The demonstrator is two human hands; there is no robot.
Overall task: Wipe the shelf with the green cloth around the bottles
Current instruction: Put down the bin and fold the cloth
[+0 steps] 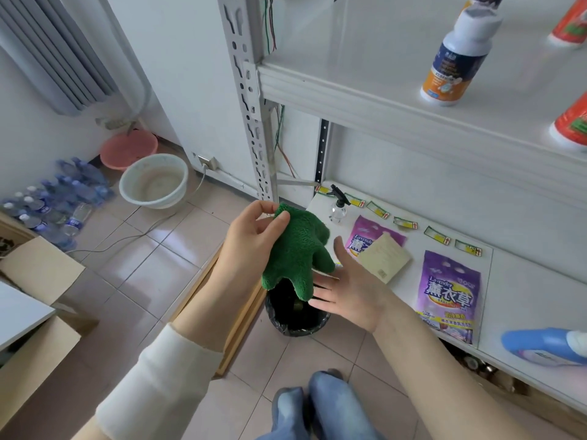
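- The right hand (349,290) is open, palm turned toward the cloth, with its fingers just under the hanging folds; it holds nothing.
- The left hand (254,230) pinches the green cloth (298,252) by its top corner, so the cloth hangs loose in the air above a small bin (297,319) lined with a black bag.
- I judge that the wiping has not begun: the cloth is off the shelf and seems to be shaken out or gathered over the bin.
- The next move calls for bunching the cloth into one palm and bringing it up to the upper shelf (365,100), which is well above both hands.
- On the lower shelf lie a small spray bottle (339,204), two purple bags (449,293), a pale card and a blue bottle (546,346) on its side.
- Farther up, a white bottle (459,55) with orange label and red bottles (570,128) stand on the upper shelf; the cloth must pass around them without tipping them.
- The bare left part of that shelf looks the easiest place to start.
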